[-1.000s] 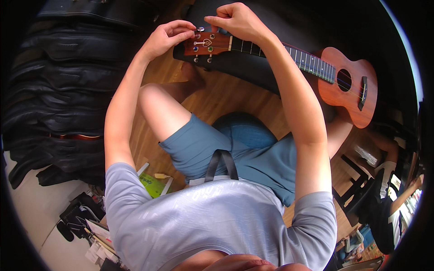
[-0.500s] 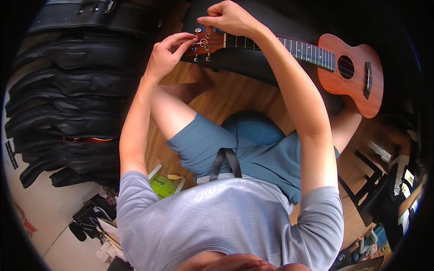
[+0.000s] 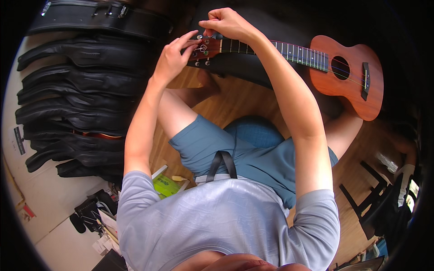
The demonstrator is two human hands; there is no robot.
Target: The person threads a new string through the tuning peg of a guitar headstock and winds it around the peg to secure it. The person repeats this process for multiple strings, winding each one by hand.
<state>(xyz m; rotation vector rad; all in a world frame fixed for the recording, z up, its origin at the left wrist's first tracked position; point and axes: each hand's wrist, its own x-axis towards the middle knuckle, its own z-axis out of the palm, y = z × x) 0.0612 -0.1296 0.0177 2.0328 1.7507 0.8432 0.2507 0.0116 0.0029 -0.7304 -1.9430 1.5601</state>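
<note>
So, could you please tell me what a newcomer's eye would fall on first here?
Probably the reddish-brown ukulele at the upper right, its neck pointing left. Next, perhaps, the left hand at its headstock and the right hand close by, both near the top centre. Then the row of black gig bags along the left side.

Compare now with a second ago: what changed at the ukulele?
The left hand has moved down and right in the view, over more of the headstock, fingers more parted; any release is unclear. The right hand stays by the headstock's far edge; the ukulele still lies face up.
</note>
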